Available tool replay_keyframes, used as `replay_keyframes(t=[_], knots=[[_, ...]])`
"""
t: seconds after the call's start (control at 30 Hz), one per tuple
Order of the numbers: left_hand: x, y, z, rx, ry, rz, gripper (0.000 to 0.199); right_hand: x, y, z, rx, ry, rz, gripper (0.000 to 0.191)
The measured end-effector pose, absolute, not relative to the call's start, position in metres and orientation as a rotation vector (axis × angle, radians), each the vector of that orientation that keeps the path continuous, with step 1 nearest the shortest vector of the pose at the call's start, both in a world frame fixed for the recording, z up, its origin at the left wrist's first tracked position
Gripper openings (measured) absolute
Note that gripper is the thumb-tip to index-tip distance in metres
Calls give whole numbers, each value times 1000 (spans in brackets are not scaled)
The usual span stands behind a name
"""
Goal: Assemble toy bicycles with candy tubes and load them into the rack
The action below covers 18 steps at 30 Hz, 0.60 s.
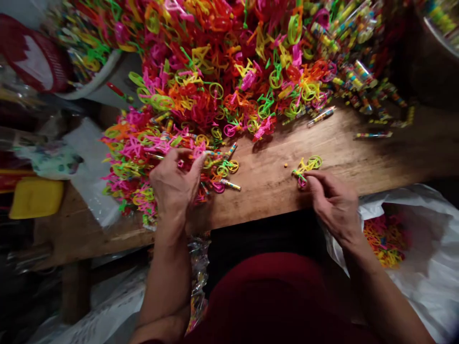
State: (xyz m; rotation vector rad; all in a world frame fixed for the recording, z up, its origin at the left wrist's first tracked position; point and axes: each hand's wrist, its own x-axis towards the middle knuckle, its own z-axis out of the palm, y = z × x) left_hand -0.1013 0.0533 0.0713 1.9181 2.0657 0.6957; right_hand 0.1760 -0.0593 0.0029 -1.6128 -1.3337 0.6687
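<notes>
The right hand [335, 203] pinches a yellow toy bike [305, 166]. A little striped tube [230, 184] lies slanted just right of the left hand [174, 181]; I can't tell what that hand grips.

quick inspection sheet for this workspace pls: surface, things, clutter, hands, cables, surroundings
Surface: wooden table, grain and dark marks showing.
Job's things: heap of bright plastic toys; yellow toy apart from it.
Clutter: loose multicoloured tubes; a tiny orange piece.
Hands: left hand at the heap's near side; right hand, fingers at the yellow toy. Exact grips unclear.
Cables: nothing seen.
Surroundings: white bag at right, holding colourful pieces; yellow container at left.
</notes>
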Motion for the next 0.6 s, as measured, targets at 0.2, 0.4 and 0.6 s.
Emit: replay_keyframes(t=[0.2, 0.4, 0.6], knots=[[-31, 31, 55, 2335, 1865, 878, 17, 240, -65, -13, -1841, -1363, 228, 18], [56, 11, 29, 2087, 1649, 68, 34, 283, -35, -19, -2012, -1561, -155, 22], [63, 18, 18, 2011, 1572, 151, 21, 308, -10, -36, -2189, -1651, -163, 31]])
